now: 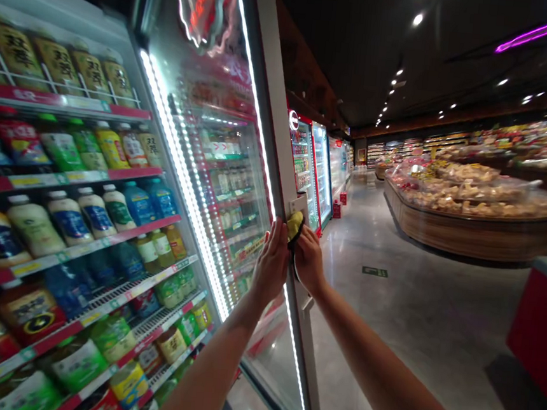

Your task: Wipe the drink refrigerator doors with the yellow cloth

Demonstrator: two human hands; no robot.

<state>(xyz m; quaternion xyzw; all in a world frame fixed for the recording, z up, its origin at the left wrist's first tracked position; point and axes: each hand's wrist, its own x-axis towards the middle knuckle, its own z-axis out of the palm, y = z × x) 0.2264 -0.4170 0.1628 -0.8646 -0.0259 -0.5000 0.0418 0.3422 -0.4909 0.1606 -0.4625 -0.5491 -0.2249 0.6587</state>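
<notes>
A glass fridge door [262, 57] stands swung open in front of me, with a lit strip along its edge. My left hand [272, 261] lies against the inner side of the door's frame, fingers stretched upward. On the outer side, my right hand [309, 259] has its fingers curled around a small yellow-green cloth [295, 224] with a dark edge. The cloth is pressed to the door's edge at about handle height, between both hands. The palm side of my right hand and most of the handle are hidden.
To the left, fridge shelves [108, 235] hold rows of bottled drinks. More lit drink fridges [319, 171] line the aisle beyond the door. A round wooden produce stand [467, 231] is at the right, and a red-sided case [539, 337] is nearer. Grey floor [387, 330] runs between.
</notes>
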